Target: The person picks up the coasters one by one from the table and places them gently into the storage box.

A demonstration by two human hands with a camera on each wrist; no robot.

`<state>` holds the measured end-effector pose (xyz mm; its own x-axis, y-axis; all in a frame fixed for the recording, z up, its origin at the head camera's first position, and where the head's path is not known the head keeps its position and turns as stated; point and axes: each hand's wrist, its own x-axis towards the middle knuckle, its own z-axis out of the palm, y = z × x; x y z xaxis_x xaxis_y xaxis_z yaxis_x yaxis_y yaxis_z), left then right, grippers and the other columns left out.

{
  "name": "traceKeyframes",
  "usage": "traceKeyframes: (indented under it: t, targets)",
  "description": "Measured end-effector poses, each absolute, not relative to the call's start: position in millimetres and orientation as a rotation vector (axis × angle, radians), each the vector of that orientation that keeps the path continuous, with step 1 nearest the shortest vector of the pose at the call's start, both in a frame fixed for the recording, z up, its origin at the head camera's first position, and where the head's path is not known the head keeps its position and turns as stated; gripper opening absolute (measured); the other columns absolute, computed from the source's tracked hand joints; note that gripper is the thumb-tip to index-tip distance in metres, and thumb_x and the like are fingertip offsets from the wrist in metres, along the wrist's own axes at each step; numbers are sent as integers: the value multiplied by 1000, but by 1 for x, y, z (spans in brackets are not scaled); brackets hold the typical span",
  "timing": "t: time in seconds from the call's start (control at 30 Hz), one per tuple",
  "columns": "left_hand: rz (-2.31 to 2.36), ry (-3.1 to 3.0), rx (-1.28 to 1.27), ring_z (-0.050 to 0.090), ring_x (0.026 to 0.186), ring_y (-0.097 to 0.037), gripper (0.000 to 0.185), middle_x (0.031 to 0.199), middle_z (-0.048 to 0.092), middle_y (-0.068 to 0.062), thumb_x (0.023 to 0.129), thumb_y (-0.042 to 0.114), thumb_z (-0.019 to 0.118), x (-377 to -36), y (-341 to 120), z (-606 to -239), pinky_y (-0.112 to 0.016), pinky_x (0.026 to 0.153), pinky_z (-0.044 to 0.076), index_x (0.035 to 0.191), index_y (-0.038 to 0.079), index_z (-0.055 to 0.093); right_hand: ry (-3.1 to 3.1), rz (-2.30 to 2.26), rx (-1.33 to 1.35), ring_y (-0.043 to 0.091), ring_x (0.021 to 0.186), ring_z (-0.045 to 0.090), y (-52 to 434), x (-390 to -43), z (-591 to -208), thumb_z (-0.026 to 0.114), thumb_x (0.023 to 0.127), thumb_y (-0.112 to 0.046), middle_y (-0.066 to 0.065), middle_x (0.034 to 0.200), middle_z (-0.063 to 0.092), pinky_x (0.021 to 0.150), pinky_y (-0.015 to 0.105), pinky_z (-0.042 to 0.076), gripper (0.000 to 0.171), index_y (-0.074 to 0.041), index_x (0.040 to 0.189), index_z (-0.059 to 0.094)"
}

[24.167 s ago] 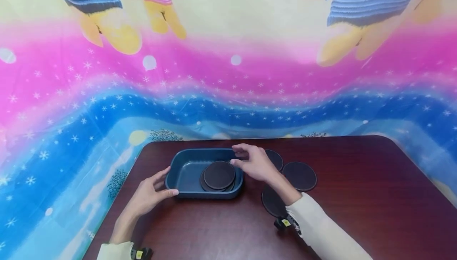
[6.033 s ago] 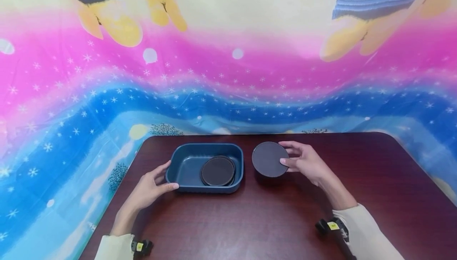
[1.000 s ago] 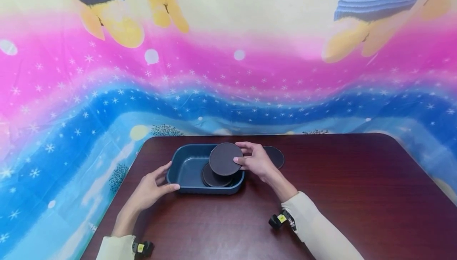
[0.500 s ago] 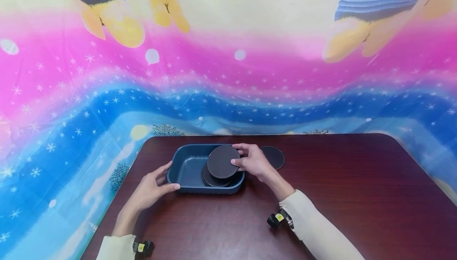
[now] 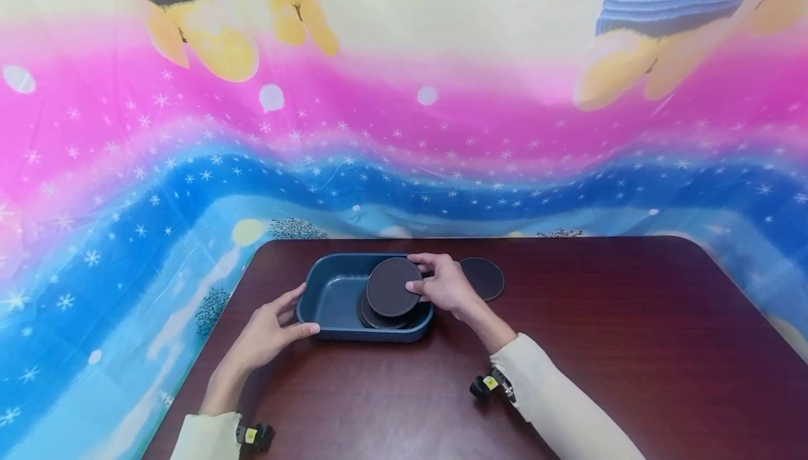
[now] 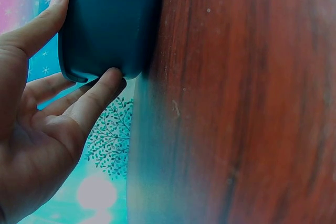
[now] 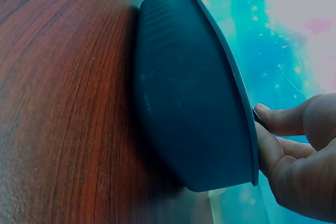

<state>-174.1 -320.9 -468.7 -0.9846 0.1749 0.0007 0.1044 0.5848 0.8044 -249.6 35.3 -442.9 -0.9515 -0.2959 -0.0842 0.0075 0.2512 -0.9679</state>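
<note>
A dark blue rectangular container [image 5: 341, 334] stands on the table. My left hand [image 5: 261, 337] holds its left end, thumb at the front rim and fingers along the end wall; the left wrist view shows the thumb [image 6: 44, 24] at the rim. My right hand [image 5: 448, 285] pinches a dark round coaster [image 5: 393, 287] by its right edge, tilted over the container's right half. In the right wrist view only a sliver of that coaster [image 7: 259, 117] shows above the rim. Beneath it, more coasters [image 5: 369, 313] lie stacked in the container, partly hidden.
Another round coaster [image 5: 485, 279] lies on the table just right of the container, partly behind my right hand. The dark red wooden table [image 5: 600, 327] has rounded far corners. A printed cloth [image 5: 391, 130] hangs behind it.
Two coasters seen earlier on the table's right are gone from there. My right hand has brought one leftward from beside the container and lowered it slightly. My left hand has kept its place.
</note>
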Motion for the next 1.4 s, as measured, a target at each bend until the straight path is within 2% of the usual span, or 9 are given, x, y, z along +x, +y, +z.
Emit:
traceKeyframes:
  t: [0.63,0.73,0.9,1.0,1.17,1.4]
  targets:
    - [1404,2709,217,60,142,-43,95,163,50,-25,94,35,86,-175,-320,-468,-43,100,63,169,8,33,2328,-1725,-280,23,97,83,25,-246,-443,78,95,3,22,129,69,76,36,68,56,-8,148,65]
    - [1402,2708,218,60,142,-43,96,163,50,-25,94,35,85,-174,-320,-467,-43,100,64,169,8,33,2394,-1649,-298,24,100,82,24,-245,-442,78,96,-1,19,128,72,79,37,68,53,-9,147,66]
    - [1411,2697,216,60,142,-43,95,164,50,-25,94,35,85,-174,-319,-467,-43,99,64,169,9,33,2662,-1410,-438,27,123,74,23,-239,-435,80,98,-15,12,140,70,99,43,63,46,-11,143,69]
    - [1420,2696,217,60,142,-43,95,163,51,-25,94,35,86,-175,-319,-467,-42,100,63,169,9,33,2757,-1396,-521,31,131,69,26,-235,-429,80,98,-16,12,145,65,108,49,59,45,-10,141,70]
    - [1418,2703,222,61,141,-44,95,162,52,-25,93,34,86,-176,-319,-467,-43,100,63,169,8,34,2736,-1539,-522,33,135,67,41,-232,-429,80,97,-12,13,146,65,108,49,58,45,-8,141,70]
    - [1395,2709,217,60,142,-44,94,164,50,-25,95,34,85,-174,-320,-467,-44,100,63,169,9,33,2728,-1580,-441,36,131,70,75,-230,-439,79,99,-14,15,149,64,104,48,61,52,-10,148,64]
